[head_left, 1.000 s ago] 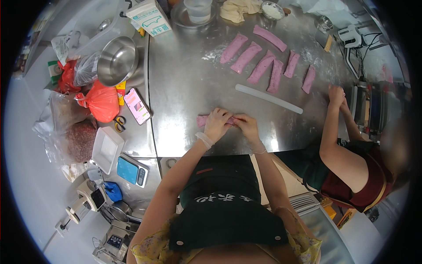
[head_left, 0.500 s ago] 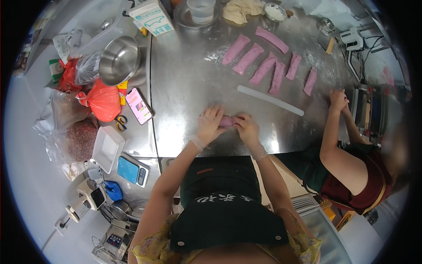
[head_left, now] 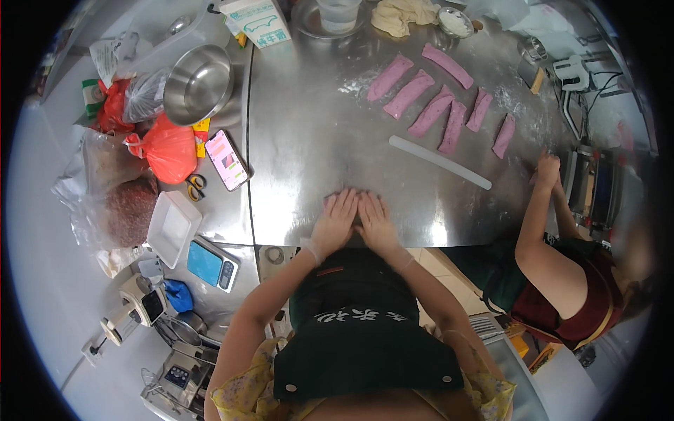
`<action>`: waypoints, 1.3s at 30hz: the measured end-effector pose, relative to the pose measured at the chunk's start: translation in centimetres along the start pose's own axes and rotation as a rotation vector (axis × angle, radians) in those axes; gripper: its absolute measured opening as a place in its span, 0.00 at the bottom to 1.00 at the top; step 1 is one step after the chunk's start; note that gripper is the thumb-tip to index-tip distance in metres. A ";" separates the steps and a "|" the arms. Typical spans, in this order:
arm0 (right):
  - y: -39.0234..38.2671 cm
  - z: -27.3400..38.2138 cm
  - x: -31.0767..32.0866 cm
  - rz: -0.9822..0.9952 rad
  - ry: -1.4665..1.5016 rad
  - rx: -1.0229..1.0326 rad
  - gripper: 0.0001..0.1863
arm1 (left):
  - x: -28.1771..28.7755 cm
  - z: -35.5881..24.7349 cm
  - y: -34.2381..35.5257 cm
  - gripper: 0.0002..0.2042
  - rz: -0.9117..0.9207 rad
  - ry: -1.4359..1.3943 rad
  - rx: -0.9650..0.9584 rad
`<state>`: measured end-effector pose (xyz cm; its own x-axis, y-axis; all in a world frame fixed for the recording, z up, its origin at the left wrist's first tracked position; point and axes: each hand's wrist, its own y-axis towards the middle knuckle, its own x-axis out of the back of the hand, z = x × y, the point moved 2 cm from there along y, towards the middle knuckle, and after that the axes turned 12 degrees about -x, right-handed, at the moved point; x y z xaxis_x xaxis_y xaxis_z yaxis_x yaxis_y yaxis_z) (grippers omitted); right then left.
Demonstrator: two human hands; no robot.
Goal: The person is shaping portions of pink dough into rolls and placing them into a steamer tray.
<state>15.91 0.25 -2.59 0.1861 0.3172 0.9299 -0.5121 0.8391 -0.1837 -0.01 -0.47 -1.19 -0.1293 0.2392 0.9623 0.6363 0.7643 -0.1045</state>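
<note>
Both my hands lie flat, side by side, near the front edge of the steel table. Under the stretched fingers of my left hand, a bit of purple dough peeks out; the rest of that piece is covered. My right hand presses down beside it, fingers straight and its inner edge against the left. Farther off to the right lie several purple dough strips, and a white rolling pin rests slantwise between them and my hands.
A phone, scissors, a steel bowl and a kitchen scale are on the left. At the back stand a carton and a flour bowl. At right, a co-worker's hands are near the table's edge.
My hands have come together and flattened over the dough, which earlier showed between my curled fingers. The whole view has shifted slightly.
</note>
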 end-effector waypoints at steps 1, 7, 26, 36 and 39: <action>1.8 -0.6 0.5 -0.070 0.028 -0.036 0.40 | 0.3 0.9 1.2 0.37 -0.001 -0.001 0.002; 5.5 -1.7 2.9 -0.113 -0.006 -0.094 0.43 | 2.3 4.6 4.5 0.41 -0.005 -0.021 0.047; 0.5 -0.3 3.0 0.086 1.324 -0.760 0.22 | 0.4 4.4 0.0 0.23 -0.488 -1.682 0.593; -1.0 -0.7 1.5 0.151 1.436 -0.912 0.17 | 4.1 4.2 2.9 0.37 -0.194 -0.733 0.052; 0.3 -3.6 1.0 -0.008 1.446 -1.008 0.15 | 3.4 4.7 2.8 0.38 -0.281 -0.348 0.034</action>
<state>18.95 2.42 -2.85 0.9979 -0.0552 0.0325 0.0588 0.5867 -0.8076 -2.22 5.31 0.61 -0.5458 0.2024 0.8131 0.5154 0.8462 0.1352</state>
